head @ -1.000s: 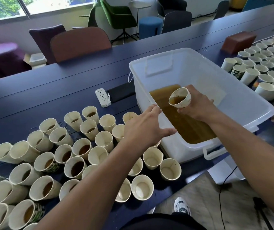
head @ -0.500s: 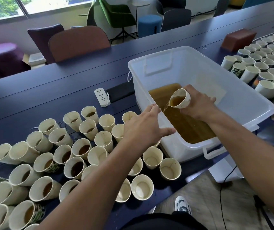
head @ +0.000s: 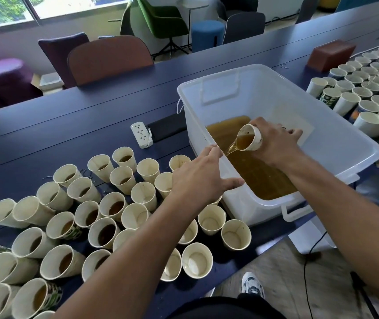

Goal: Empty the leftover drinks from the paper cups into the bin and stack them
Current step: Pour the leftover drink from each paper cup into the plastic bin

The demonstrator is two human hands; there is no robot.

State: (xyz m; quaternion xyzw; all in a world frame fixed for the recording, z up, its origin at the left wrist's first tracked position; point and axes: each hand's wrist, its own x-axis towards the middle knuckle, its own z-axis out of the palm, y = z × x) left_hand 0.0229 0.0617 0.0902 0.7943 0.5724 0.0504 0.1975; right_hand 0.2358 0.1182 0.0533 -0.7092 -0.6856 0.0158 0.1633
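Left of the left hand, cream paper cups with brown dregs crowd the dark blue surface. That hand hovers, fingers spread. The right hand grips a tilted cream paper cup, brown liquid streaming into the translucent plastic bin beneath.

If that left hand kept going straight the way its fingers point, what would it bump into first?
Most likely the near wall of the plastic bin: the left hand reaches over the paper cups with its fingers stretched toward that rim. Depth is hard to judge.
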